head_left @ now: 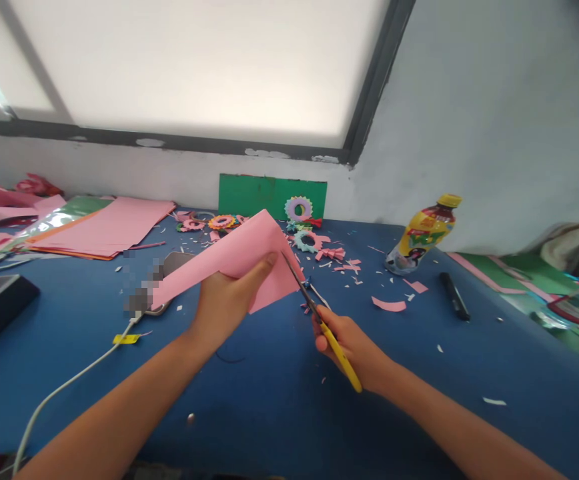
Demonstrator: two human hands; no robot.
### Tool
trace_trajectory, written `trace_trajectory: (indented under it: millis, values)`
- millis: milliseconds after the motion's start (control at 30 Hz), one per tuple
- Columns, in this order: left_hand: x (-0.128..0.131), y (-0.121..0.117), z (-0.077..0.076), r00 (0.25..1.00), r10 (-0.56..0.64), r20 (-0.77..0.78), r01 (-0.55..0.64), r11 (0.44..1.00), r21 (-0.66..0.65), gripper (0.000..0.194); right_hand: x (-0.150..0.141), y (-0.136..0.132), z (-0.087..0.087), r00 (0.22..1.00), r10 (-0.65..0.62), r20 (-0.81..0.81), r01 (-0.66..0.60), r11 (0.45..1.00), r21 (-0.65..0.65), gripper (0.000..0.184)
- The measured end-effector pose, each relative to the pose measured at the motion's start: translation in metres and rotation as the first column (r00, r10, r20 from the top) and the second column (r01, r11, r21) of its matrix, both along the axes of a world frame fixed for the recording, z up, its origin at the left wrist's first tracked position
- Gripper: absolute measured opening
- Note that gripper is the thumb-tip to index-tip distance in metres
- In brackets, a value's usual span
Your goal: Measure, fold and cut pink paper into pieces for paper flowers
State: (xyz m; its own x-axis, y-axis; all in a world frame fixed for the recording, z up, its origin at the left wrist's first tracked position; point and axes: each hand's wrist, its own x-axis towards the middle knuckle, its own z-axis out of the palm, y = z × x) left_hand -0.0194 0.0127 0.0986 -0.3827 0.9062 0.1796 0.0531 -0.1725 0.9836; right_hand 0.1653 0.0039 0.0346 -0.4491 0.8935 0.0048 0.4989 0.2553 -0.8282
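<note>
My left hand [232, 293] grips a folded sheet of pink paper [239, 247] above the blue table, thumb on top and fingers beneath. The sheet slants from lower left up to a peak, with a flap hanging on the right. Held in my right hand [344, 340] is a pair of scissors [337, 350] with yellow handles. Their dark blades point up and left, and the tips lie at the right part of the paper, near my left thumb. Whether the blades are apart is hard to make out.
A phone [172, 267] with a white cable [69, 380] lies at left. Behind stand paper rings [298, 209] and a green board [249, 193]. Pink sheets [114, 223] are stacked back left. On the right are a bottle [422, 233], a black marker [453, 297] and paper scraps [388, 305].
</note>
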Motion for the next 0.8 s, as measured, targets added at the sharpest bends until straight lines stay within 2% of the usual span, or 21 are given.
trace_trajectory:
  millis: [133, 367, 600, 800]
  values:
    - [0.0006, -0.0009, -0.0023, 0.999, -0.037, 0.012, 0.037, 0.999, -0.02, 0.034, -0.0014, -0.0004, -0.0015, 0.999, 0.01, -0.03, -0.01, 1.0, -0.008, 0.016]
    - [0.0001, 0.0022, -0.008, 0.986, -0.09, 0.137, 0.092, 0.996, -0.003, 0.034, -0.0015, -0.0002, -0.0011, 1.0, -0.007, -0.015, 0.006, 0.999, -0.038, 0.011]
    - [0.0035, -0.003, 0.0012, 0.997, -0.048, 0.054, 0.052, 0.996, -0.075, 0.033, -0.0003, -0.0009, 0.0019, 1.0, 0.009, 0.03, -0.009, 1.0, 0.014, 0.015]
    - [0.004, -0.0021, -0.0029, 0.987, -0.131, 0.088, 0.135, 0.99, -0.035, 0.03, -0.0014, -0.001, -0.0006, 0.999, -0.009, 0.037, 0.008, 0.999, 0.035, 0.015]
